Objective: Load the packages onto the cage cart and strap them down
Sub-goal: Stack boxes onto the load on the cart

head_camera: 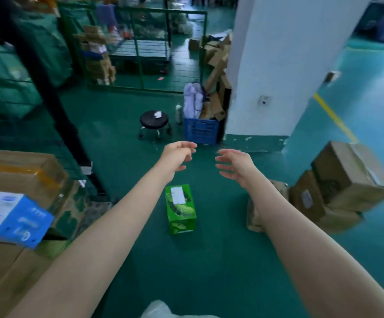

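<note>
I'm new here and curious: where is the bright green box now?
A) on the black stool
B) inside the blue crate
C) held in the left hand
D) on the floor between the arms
D: the green box lies on the floor; left hand and right hand hold nothing.

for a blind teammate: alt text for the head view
Both arms reach forward, left hand and right hand open and empty; a green box stands on the floor between the forearms. Ahead are a black stool and blue crate, cardboard boxes either side.
</note>
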Demonstrator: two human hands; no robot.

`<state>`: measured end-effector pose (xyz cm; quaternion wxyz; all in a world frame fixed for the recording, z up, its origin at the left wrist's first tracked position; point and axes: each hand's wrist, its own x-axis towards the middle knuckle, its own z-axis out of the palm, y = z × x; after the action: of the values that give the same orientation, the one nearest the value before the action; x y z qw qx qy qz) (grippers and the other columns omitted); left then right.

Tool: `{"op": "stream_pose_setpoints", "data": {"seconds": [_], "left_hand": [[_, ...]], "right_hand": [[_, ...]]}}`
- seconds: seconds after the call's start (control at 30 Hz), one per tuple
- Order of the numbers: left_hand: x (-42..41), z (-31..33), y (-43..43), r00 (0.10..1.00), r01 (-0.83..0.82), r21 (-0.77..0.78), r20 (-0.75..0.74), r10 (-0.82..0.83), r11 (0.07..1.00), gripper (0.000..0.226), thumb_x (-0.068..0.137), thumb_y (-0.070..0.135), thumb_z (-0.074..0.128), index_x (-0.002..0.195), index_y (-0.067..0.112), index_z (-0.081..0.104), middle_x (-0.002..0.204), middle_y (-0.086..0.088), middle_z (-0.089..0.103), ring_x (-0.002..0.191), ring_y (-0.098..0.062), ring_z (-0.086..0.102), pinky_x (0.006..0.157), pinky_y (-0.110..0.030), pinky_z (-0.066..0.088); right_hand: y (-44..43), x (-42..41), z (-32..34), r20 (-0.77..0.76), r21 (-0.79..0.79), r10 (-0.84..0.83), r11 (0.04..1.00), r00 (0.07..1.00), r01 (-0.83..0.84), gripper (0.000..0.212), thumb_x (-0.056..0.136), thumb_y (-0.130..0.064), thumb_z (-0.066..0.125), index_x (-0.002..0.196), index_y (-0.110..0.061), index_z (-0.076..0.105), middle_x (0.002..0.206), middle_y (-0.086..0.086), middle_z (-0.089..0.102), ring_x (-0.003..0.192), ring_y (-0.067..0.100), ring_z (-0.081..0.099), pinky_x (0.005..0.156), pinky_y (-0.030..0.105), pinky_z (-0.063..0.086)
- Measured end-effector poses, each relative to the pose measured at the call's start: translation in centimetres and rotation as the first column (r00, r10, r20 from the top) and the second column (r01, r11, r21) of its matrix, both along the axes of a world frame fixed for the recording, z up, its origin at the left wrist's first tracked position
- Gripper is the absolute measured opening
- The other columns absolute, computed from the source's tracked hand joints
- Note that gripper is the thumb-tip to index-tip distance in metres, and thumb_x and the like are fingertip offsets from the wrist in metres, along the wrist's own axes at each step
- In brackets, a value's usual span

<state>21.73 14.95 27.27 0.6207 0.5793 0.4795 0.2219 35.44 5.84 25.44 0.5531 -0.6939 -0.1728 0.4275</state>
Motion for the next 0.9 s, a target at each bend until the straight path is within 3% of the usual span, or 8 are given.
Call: {"op": "stream_pose_setpoints", "data": {"seconds": [0.4,0.6,0.9], "left_hand": [[13.7,-1.8,0.8,0.960,0.277,-0.057,-0.023,-0.279,0.959,0.033,0.086,0.000,0.044,0.081,0.027,0.062,0.089,0.010,0.064,0.075,-0.008,0.056,0.076,-0.028,0.043],[21.1,-1.4,3.3,0.926,0.377,-0.042,-0.013,-0.377,0.925,0.031,0.088,0.001,0.045,0.082,0.026,0.062,0.091,0.008,0.063,0.079,-0.010,0.055,0.076,-0.029,0.042],[29.2,-3.8,4.8,0.855,0.512,-0.090,-0.051,-0.517,0.854,0.031,0.089,0.001,0.044,0.082,0.026,0.062,0.096,0.006,0.063,0.082,-0.011,0.055,0.076,-0.029,0.043]], "right_hand": [[-4.7,11.6,-3.0,-0.057,-0.092,-0.393,0.917,0.918,0.387,0.018,0.099,-0.012,0.044,0.100,-0.013,0.062,0.092,0.004,0.066,0.083,0.021,0.062,0.077,0.033,0.051],[-2.8,16.8,-2.5,-0.010,-0.128,-0.438,0.892,0.899,0.433,0.020,0.100,-0.011,0.042,0.103,-0.012,0.062,0.093,0.003,0.065,0.090,0.021,0.062,0.085,0.035,0.053],[-2.0,23.1,-3.9,-0.050,-0.223,-0.581,0.799,0.812,0.558,0.015,0.097,-0.006,0.048,0.098,-0.011,0.062,0.092,0.006,0.064,0.086,0.022,0.063,0.080,0.035,0.053]]}}
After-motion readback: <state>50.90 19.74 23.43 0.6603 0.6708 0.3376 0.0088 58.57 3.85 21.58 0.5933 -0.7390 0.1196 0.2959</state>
